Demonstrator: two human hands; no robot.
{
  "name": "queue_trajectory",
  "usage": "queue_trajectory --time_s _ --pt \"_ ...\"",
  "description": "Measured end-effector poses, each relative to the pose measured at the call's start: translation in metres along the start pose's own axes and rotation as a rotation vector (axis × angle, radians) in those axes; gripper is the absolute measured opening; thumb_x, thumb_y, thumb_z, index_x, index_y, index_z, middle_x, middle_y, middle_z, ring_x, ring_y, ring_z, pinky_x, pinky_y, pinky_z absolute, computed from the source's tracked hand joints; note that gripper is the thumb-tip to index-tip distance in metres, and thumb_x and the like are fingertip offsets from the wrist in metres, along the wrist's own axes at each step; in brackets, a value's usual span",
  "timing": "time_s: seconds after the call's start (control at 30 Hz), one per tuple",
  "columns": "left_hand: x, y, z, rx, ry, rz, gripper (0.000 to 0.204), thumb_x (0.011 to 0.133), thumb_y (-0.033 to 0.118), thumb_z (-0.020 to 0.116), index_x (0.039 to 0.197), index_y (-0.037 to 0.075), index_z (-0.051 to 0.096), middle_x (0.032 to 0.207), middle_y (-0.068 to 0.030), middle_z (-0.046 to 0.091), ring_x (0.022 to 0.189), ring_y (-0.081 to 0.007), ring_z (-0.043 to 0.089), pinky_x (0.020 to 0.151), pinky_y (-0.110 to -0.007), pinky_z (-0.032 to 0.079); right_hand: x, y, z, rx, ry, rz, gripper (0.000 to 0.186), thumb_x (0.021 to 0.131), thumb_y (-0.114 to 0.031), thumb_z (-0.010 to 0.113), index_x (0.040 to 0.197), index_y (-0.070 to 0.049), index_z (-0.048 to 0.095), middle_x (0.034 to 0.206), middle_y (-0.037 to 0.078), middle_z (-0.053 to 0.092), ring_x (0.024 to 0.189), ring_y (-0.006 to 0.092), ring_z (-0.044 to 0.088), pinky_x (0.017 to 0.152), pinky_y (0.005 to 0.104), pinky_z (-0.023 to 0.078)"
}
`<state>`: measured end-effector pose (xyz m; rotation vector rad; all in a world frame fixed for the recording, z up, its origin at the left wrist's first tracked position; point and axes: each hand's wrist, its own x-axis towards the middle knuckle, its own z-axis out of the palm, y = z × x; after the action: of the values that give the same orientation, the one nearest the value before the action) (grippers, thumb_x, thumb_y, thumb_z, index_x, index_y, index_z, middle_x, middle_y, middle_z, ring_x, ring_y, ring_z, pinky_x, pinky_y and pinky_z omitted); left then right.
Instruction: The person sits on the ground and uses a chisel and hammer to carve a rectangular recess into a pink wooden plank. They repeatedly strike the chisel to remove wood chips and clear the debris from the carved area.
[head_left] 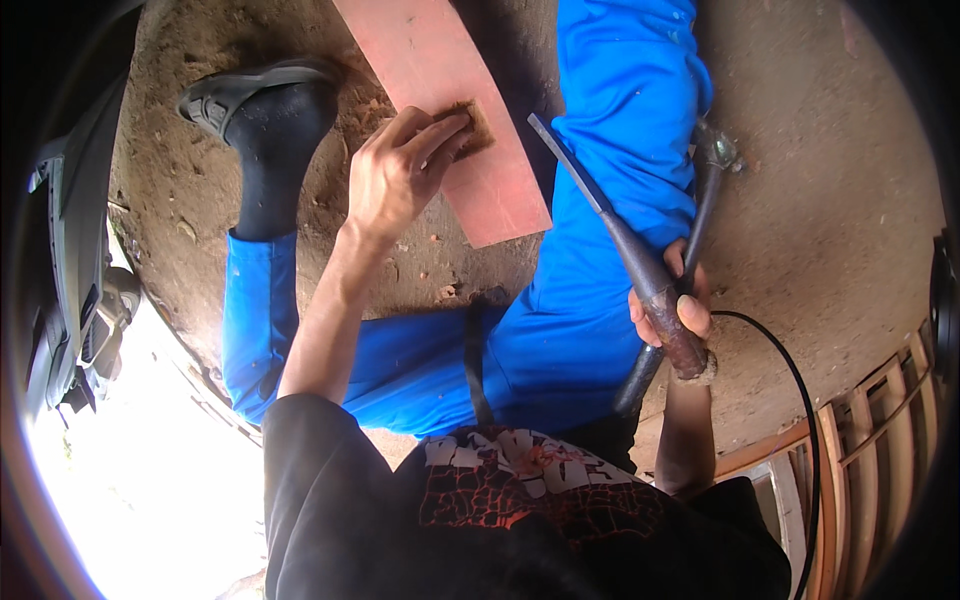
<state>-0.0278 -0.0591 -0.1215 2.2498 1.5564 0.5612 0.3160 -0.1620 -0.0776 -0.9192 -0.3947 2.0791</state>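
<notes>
My left hand (392, 175) reaches over a pink-red wooden board (497, 205) lying on the ground. Its fingers are bent together, their tips at a rough, dark brown square hollow (480, 128) cut in the board; whether they pinch something is hidden. Beside my right knee, my right hand (690, 300) is closed around a long dark chisel (635, 255). The chisel's narrow blade points up and left, and its thick brown handle has a frayed end. The same hand also grips a hammer (708, 200), whose metal head is up beyond the fingers and whose handle crosses beneath the chisel.
Bare brown earth (830, 170) with small chips surrounds my blue-trousered legs (620, 120). A dark vehicle-like object (85, 220) stands at the left edge. Curved wooden slats (880, 430) are at the lower right, and a black cable (805, 400) hangs near my right arm.
</notes>
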Motion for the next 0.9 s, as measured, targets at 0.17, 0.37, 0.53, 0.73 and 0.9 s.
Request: queue_trajectory --time_s 0.17,0.37,0.53,0.73,0.9 --pt "0.019 -0.001 -0.010 -0.019 -0.093 0.014 0.023 0.078 0.006 0.076 0.101 0.011 0.074 0.085 -0.0031 0.064 0.071 -0.0235 0.066 0.065 -0.035 0.056 -0.002 -0.001 0.007 0.022 0.071 0.020 0.054 0.082 -0.029 0.077 0.103 -0.013 0.030 0.073 0.027 0.059 0.043 0.0188 0.053 0.033 0.0278 0.040" --pt "0.024 -0.011 -0.005 0.022 -0.109 0.152 0.023 0.076 0.002 0.072 0.097 0.008 0.072 0.091 -0.0025 0.063 0.077 -0.0229 0.066 0.068 -0.035 0.057 -0.002 -0.001 0.010 0.036 0.079 0.020 0.054 0.082 -0.030 0.077 0.104 -0.013 0.030 0.074 0.028 0.059 0.043 0.0188 0.053 0.033 0.0274 0.040" --pt "0.024 -0.019 0.001 0.085 -0.079 0.278 0.035 0.065 -0.003 0.071 0.099 0.006 0.072 0.097 -0.0029 0.062 0.085 -0.0216 0.062 0.071 -0.033 0.059 -0.001 -0.002 0.005 0.022 0.046 0.020 0.054 0.082 -0.031 0.077 0.104 -0.014 0.030 0.074 0.027 0.059 0.044 0.0183 0.054 0.034 0.0276 0.042" --pt "0.023 -0.030 0.011 0.029 -0.054 0.319 0.043 0.058 -0.004 0.072 0.100 0.005 0.071 0.099 -0.0037 0.062 0.087 -0.0230 0.061 0.072 -0.033 0.059 -0.002 -0.003 0.005 0.043 0.055 0.039 0.054 0.082 -0.032 0.076 0.104 -0.014 0.030 0.075 0.027 0.058 0.046 0.0188 0.055 0.035 0.0277 0.044" --pt "0.026 -0.032 0.007 0.001 -0.098 0.317 0.046 0.055 -0.003 0.073 0.101 0.006 0.071 0.099 -0.0036 0.061 0.088 -0.0227 0.060 0.072 -0.032 0.059 -0.004 -0.004 0.004 0.037 0.075 0.066 0.055 0.082 -0.032 0.076 0.104 -0.014 0.029 0.076 0.029 0.058 0.049 0.0205 0.057 0.036 0.0284 0.045"
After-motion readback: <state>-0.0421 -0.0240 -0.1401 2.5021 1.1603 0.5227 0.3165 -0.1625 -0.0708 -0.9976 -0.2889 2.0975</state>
